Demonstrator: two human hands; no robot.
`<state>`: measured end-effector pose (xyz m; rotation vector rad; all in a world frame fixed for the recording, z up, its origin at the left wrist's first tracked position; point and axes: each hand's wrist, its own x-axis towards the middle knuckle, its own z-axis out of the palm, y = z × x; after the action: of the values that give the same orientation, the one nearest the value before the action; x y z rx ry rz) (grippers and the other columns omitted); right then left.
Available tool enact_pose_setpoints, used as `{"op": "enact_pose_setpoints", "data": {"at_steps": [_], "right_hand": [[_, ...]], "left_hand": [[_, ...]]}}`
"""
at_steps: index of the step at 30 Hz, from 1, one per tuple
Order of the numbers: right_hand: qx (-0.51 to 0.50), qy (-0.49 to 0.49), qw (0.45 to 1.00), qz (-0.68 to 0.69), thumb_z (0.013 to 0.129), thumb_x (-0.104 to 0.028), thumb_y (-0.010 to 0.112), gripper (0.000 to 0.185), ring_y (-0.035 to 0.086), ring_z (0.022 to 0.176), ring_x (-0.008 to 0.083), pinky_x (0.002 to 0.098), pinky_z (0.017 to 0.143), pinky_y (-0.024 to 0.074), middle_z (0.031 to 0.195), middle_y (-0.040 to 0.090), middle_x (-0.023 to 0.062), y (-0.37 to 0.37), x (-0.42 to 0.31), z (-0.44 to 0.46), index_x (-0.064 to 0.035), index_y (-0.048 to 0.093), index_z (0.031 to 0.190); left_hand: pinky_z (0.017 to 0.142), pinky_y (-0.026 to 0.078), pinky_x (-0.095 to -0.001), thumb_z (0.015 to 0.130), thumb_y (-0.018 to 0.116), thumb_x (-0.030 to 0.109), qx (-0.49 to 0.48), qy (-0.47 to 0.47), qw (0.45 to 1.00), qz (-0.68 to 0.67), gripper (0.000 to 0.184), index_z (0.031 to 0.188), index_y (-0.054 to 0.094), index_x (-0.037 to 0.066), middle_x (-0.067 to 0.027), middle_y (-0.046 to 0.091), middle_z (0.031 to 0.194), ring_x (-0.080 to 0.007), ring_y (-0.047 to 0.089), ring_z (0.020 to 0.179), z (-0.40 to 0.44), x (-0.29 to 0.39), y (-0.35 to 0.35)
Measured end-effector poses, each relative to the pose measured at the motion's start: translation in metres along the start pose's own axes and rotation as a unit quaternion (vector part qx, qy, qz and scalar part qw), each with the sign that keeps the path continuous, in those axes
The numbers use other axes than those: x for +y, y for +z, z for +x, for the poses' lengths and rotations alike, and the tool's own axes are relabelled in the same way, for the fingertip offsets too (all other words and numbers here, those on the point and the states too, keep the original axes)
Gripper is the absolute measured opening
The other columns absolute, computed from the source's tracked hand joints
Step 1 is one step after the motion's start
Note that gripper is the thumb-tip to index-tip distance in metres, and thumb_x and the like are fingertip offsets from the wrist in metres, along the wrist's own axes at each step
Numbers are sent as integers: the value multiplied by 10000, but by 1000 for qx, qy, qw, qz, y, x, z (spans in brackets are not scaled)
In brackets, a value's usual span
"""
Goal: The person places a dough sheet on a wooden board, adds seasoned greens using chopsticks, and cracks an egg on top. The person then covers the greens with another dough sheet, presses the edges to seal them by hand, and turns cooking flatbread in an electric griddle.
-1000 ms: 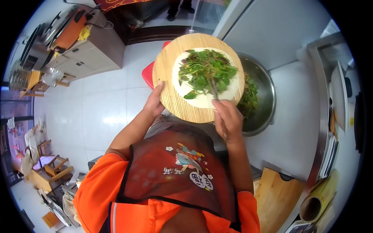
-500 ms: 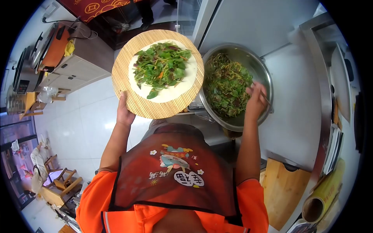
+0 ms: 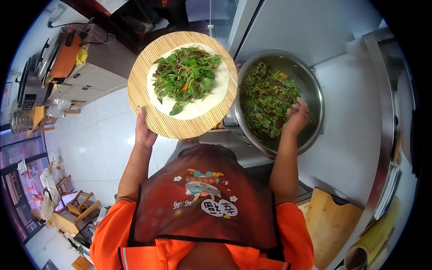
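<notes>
Shirt [image 3: 110, 236] was orange, short-sleeved, collared, with a pale stripe [image 3: 125, 258] | apron [image 3: 155, 220] was dark red with black trim [image 3: 211, 240] | print [image 3: 202, 189] showed a cartoon figure, white flowers [image 3: 233, 198], yellow sun [image 3: 178, 212], white bubble [image 3: 219, 208] reading 幸福 | trousers [image 3: 183, 145] looked grey.

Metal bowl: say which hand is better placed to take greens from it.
Probably the right hand: it is by the greens in the metal bowl, while the left hand holds the round board.

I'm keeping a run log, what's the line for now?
left hand: holds board | right hand: at bowl | greens: on dough, in bowl
</notes>
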<state>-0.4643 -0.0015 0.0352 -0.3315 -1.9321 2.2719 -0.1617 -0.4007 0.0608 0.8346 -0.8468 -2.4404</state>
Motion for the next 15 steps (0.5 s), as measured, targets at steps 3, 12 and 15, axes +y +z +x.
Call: {"op": "enact_pose_setpoints", "data": {"at_steps": [3, 12, 15], "right_hand": [[-1, 90, 995, 52, 1011, -258, 480, 361, 540, 511, 141, 246, 468, 408, 1098, 675, 157, -12, 19, -5, 1, 613, 1224], [0, 193, 977, 93, 1012, -289, 490, 376, 682, 771, 344, 441, 750, 605, 1054, 592, 188, 32, 67, 4, -4, 550, 1250], [13, 182, 977, 107, 992, -230, 518, 331, 696, 805, 366, 468, 767, 615, 985, 578, 179, 34, 73, 4, 31, 563, 1190]], "left_hand": [[1024, 489, -412, 1043, 417, 389, 2, 2, 1000, 9, 537, 1427, 375, 16, -150, 524, 1373, -277, 565, 1211, 6, -1, -3], [1013, 499, -408, 1041, 420, 394, 7, -9, 1000, 23, 541, 1427, 372, 18, -152, 527, 1367, -279, 571, 1204, 8, 6, 1], [1013, 500, -408, 1041, 419, 394, -3, -6, 1000, 22, 543, 1429, 368, 18, -154, 527, 1366, -279, 571, 1204, 7, 6, 0]]}}
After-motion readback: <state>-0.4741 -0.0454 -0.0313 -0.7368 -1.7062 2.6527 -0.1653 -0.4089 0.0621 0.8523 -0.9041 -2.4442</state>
